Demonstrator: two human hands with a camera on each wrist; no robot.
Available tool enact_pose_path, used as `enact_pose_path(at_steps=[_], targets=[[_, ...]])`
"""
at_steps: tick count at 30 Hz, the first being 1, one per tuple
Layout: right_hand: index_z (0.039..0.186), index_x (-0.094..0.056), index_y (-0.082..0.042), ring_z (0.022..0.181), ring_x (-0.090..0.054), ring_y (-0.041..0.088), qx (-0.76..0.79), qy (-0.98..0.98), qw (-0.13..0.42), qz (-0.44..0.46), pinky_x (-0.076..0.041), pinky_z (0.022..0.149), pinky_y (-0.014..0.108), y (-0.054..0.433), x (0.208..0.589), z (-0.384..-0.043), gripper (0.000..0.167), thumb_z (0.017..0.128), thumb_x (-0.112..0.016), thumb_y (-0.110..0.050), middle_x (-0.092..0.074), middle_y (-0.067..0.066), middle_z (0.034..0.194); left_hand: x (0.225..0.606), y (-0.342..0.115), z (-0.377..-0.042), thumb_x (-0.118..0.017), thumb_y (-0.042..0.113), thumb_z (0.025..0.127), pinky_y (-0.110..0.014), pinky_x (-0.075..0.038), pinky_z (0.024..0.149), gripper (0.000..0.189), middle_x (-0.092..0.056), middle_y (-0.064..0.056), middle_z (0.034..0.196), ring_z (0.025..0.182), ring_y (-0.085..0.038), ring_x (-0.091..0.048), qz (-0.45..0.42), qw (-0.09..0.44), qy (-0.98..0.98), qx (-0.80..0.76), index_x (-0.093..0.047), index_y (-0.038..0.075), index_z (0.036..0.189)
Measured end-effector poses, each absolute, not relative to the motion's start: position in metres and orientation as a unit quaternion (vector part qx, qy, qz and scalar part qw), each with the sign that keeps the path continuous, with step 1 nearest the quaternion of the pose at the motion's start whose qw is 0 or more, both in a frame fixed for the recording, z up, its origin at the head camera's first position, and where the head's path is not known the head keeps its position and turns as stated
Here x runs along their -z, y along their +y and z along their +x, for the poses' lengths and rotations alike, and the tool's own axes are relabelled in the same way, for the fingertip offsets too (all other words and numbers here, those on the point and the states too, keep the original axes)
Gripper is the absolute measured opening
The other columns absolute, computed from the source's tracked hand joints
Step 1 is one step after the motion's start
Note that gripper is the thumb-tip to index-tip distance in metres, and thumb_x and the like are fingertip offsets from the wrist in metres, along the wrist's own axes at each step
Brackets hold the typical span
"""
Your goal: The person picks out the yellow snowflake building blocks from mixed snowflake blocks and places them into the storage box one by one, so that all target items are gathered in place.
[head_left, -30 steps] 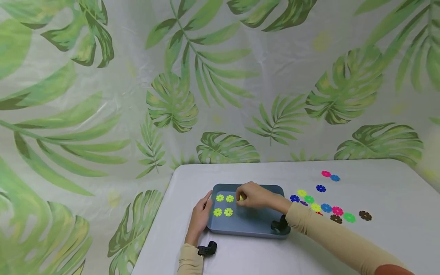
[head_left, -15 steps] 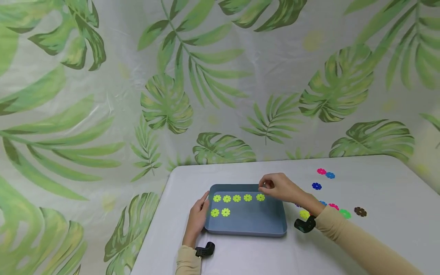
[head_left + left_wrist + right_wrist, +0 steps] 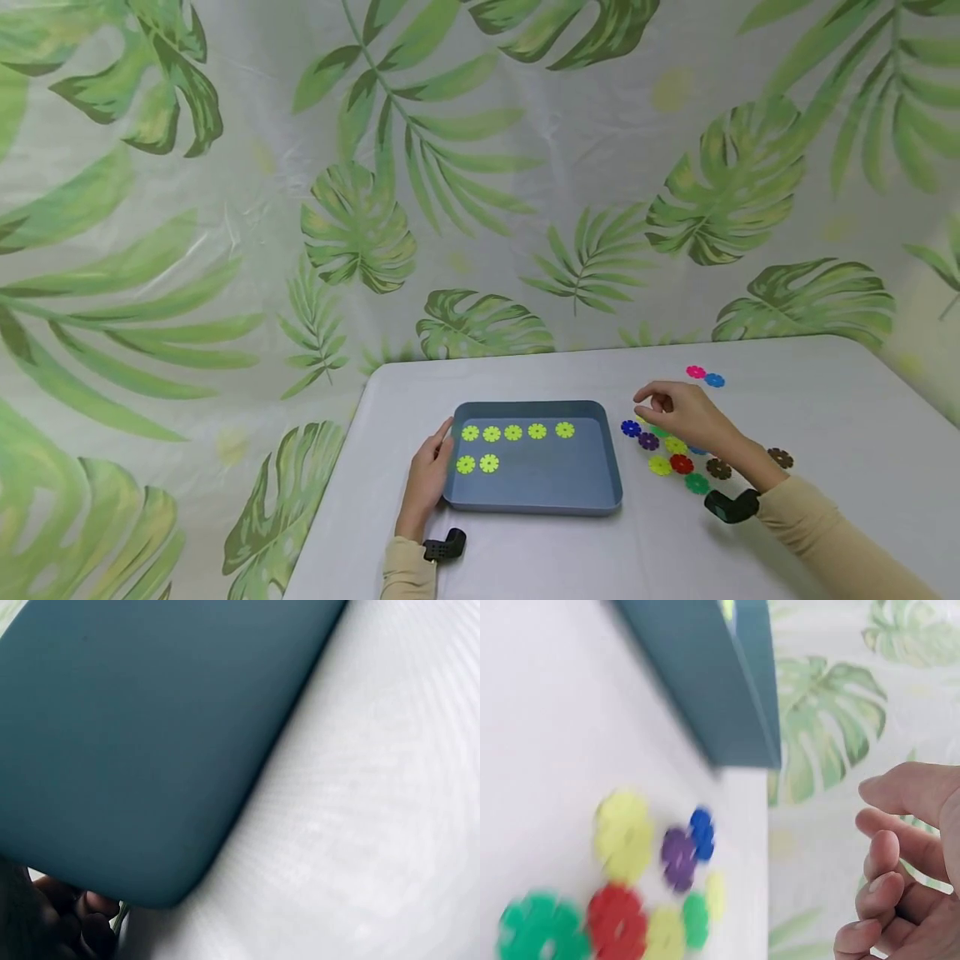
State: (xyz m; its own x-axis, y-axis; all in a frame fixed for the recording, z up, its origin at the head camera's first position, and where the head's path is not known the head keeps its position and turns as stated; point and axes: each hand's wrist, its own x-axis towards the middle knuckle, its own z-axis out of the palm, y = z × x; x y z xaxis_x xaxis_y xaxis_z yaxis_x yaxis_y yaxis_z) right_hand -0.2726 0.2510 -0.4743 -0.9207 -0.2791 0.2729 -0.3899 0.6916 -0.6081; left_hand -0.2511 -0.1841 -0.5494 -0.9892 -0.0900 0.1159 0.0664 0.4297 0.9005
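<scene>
A blue-grey tray (image 3: 551, 482) lies on the table with several yellow-green notched flower discs (image 3: 512, 432) in it. They form a far row and a shorter second row at the left. My left hand (image 3: 426, 482) holds the tray's left side; its curled fingers (image 3: 94, 919) show dimly past a corner in the left wrist view. To the right of the tray, my right hand (image 3: 692, 414) hovers over loose discs, thumb and index finger apart and nothing between them. Below it are a yellow disc (image 3: 624, 836), a red disc (image 3: 617, 924) and a purple disc (image 3: 679, 859).
The loose discs spread close to the tray's right side, including a green disc (image 3: 697, 483) and a brown disc (image 3: 781, 457). A pink disc (image 3: 696, 372) and a light blue disc (image 3: 715, 380) lie farther back. Behind the white table (image 3: 540, 554) hangs a leaf-patterned cloth (image 3: 480, 183).
My right hand has let go of a yellow-green disc in the tray's far row and moved right, over the loose discs. The far row has grown. My left hand stays at the tray.
</scene>
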Motion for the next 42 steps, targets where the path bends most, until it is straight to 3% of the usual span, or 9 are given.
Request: enact_pose_path(at_steps=[14,42], targets=[[0.112,-0.071,0.0,0.068,-0.046,0.016,-0.325,-0.934,0.074,0.127,-0.04,0.052,0.025,0.295,0.496,-0.26,0.025,0.091,-0.076,-0.015,-0.048,0.0,0.074,0.551,-0.188,-0.251,-0.048,0.03,0.109,-0.036,-0.037,0.07,0.041,-0.045,-0.005,0.084,0.073,-0.019,-0.042,0.002,0.074,-0.839,0.539,-0.052,0.027,0.15],[0.109,-0.071,0.0,0.063,-0.044,0.016,-0.302,-0.947,0.018,0.11,-0.036,0.049,0.026,0.303,0.529,-0.253,0.038,0.083,-0.084,-0.024,-0.049,0.0,0.074,0.552,-0.184,-0.253,-0.048,0.031,0.109,-0.037,-0.037,0.072,0.043,-0.046,-0.005,0.086,0.075,-0.019,-0.043,0.003,0.073,-0.841,0.536,-0.051,0.025,0.151]])
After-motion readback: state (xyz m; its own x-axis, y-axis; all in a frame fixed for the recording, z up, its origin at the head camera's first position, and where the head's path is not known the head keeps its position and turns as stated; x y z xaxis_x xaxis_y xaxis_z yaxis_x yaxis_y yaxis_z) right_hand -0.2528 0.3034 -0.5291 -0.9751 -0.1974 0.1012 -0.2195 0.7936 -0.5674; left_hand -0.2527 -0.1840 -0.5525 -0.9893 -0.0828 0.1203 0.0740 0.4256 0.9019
